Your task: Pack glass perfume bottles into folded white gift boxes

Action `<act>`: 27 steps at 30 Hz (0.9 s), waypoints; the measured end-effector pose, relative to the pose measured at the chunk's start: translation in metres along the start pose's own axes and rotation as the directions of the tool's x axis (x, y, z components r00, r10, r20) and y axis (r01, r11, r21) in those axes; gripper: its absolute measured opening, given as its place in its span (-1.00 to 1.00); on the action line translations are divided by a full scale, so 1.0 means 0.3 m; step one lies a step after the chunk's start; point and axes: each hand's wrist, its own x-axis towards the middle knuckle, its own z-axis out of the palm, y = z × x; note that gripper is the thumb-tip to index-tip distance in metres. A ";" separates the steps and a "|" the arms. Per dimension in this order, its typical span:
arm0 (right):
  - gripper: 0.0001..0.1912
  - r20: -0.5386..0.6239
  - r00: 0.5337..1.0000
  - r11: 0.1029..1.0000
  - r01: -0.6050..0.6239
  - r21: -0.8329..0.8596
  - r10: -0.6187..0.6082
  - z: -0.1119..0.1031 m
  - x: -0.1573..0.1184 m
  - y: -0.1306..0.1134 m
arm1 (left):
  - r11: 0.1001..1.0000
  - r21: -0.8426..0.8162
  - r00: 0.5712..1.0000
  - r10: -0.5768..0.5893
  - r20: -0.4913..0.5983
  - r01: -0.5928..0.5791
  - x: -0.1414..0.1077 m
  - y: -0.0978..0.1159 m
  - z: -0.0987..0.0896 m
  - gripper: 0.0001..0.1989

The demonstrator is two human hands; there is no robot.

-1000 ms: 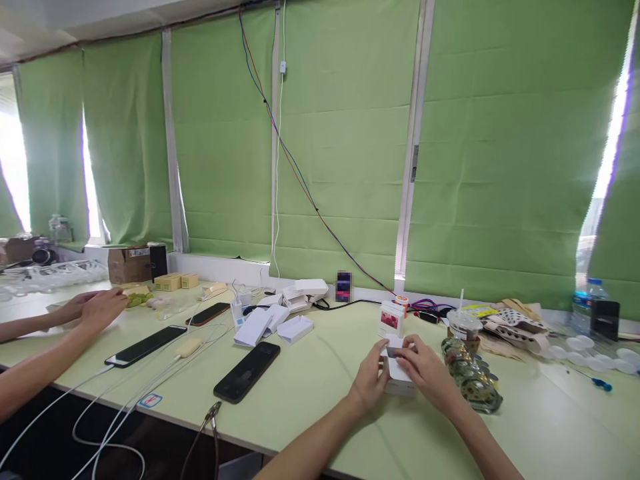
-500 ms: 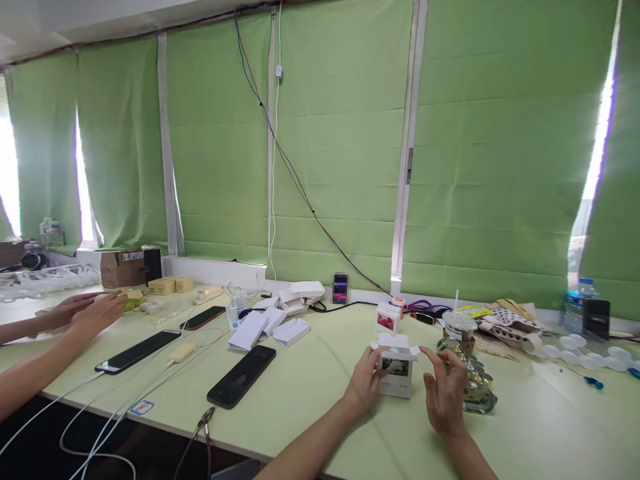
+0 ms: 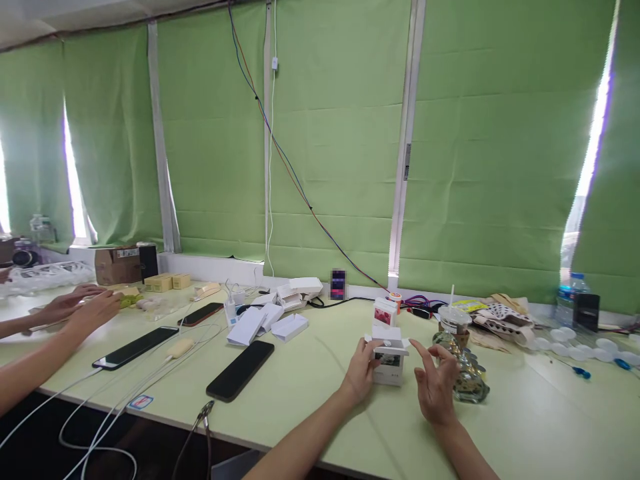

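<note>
My left hand point(image 3: 359, 375) grips a small white box point(image 3: 388, 375) by its left side, fingers bent round it. The box stands upright on the table, its top flaps raised and a dark picture with a white flower on its front. My right hand point(image 3: 436, 381) is at the box's right side, index finger stretched to the side flap and the other fingers loosely bent, holding nothing. Whether that fingertip touches the flap I cannot tell. Close behind the box stands another white box point(image 3: 384, 312) with a red picture. Beside my right hand lie several glass jars point(image 3: 467, 373) with gold-coloured parts.
Phones point(image 3: 240, 372), white cables and open white cartons point(image 3: 290, 327) lie to the left. Another person's hands point(image 3: 93, 310) work at the far left. A lidded cup point(image 3: 454, 319) with a straw stands behind the jars. White round pieces point(image 3: 565, 340) lie far right.
The view has shifted slightly. Both hands stay at the box; my left fingers now sit nearer its top edge, and my right index finger remains by the flap.
</note>
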 end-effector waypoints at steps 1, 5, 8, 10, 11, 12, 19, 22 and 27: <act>-0.46 -0.002 1.000 1.000 0.007 0.000 -0.007 -0.002 0.000 -0.002 | 1.000 0.003 1.000 0.004 -0.009 -0.004 0.001 0.000 0.000 -0.49; -0.46 -0.015 0.997 0.997 0.076 -0.009 -0.076 -0.012 -0.002 -0.012 | 1.000 -0.006 0.999 -0.006 -0.050 0.006 0.006 0.008 -0.001 -0.50; -0.46 0.009 0.987 0.987 0.158 -0.030 -0.158 -0.017 -0.003 -0.023 | 1.000 -0.016 0.998 -0.019 -0.060 0.018 0.008 0.011 -0.003 -0.53; -0.46 0.015 0.982 0.982 0.187 -0.032 -0.186 -0.016 -0.001 -0.029 | 0.997 -0.061 0.996 -0.044 -0.076 0.039 0.009 0.007 -0.003 -0.53; -0.46 0.008 0.984 0.983 0.179 -0.031 -0.179 -0.015 0.001 -0.031 | 0.993 -0.103 0.994 -0.067 -0.088 0.058 0.010 0.004 -0.003 -0.51; -0.47 -0.007 0.988 0.987 0.156 -0.031 -0.156 -0.013 0.003 -0.032 | 0.985 -0.153 0.990 -0.098 -0.106 0.081 0.011 0.002 -0.002 -0.49; -0.66 -0.048 0.999 0.998 -0.011 0.054 0.013 0.005 0.007 -0.029 | 0.911 -0.371 0.963 -0.242 -0.121 0.182 0.021 0.006 -0.006 -0.58; -0.77 -0.046 0.998 0.992 -0.046 0.114 0.051 0.013 0.004 -0.027 | 0.887 -0.424 0.956 -0.260 -0.136 0.181 0.023 0.006 -0.007 -0.51; -0.77 -0.011 0.990 0.983 -0.138 0.120 0.141 0.023 0.011 -0.028 | 0.874 -0.440 0.949 -0.288 -0.128 0.206 0.024 0.003 -0.010 -0.52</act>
